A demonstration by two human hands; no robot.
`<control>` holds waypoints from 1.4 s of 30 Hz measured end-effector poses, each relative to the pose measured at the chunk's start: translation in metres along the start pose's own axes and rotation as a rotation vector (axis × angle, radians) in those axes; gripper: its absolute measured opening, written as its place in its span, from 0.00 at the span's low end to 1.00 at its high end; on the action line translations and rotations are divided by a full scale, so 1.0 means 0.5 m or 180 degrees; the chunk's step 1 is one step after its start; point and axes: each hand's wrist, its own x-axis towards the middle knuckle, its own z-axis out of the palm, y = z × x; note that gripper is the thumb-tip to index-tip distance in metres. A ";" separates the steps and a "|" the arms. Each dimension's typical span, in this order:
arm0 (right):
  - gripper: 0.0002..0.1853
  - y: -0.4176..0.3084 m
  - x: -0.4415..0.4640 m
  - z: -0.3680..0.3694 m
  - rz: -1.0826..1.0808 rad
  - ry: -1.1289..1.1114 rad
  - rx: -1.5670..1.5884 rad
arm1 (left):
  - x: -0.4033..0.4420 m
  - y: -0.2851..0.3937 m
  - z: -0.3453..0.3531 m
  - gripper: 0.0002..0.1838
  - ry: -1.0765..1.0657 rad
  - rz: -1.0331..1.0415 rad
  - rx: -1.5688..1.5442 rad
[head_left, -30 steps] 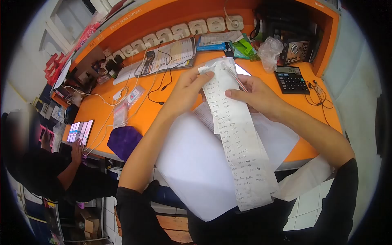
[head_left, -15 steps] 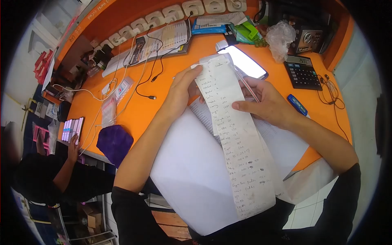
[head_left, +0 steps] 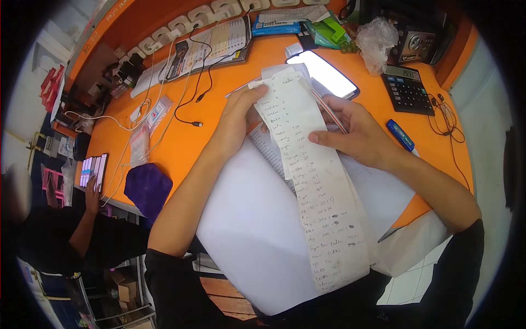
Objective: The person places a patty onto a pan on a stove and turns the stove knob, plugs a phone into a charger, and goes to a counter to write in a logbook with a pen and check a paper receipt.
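A long paper strip (head_left: 323,203) with handwritten words and numbers hangs down in front of me. My left hand (head_left: 236,118) pinches its upper left edge, thumb on top. My right hand (head_left: 356,131) is closed on the strip's right edge, with its thumb on the paper and a pen (head_left: 329,112) between its fingers. Beneath the strip lie large white sheets (head_left: 246,219), one with printed lines. Beyond the strip's top end a phone (head_left: 323,75) with a bright white screen lies on the orange desk (head_left: 230,88).
A calculator (head_left: 406,90), blue tube-shaped item (head_left: 400,135), earphones (head_left: 452,129) and plastic bag (head_left: 377,44) are at the right. Cables, a magazine (head_left: 219,46) and purple cloth (head_left: 147,189) lie left. At far left, another person's hand (head_left: 92,194) touches a phone (head_left: 94,171).
The view has shifted, bringing the phone beyond the strip and the blue item into sight. Both hands keep hold of the strip, and its top has tilted slightly left.
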 end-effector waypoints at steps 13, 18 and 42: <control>0.24 -0.024 -0.011 0.010 0.0202 0.0104 -0.0346 | -0.007 0.012 0.011 0.31 0.0040 0.0054 -0.0292; 0.22 -0.047 -0.040 0.021 0.0348 0.0099 -0.0417 | -0.002 0.002 0.009 0.30 0.0234 0.0138 -0.0507; 0.26 -0.171 -0.235 0.076 0.1821 -0.0443 -0.0036 | 0.008 0.003 0.004 0.28 0.0564 0.0228 -0.0391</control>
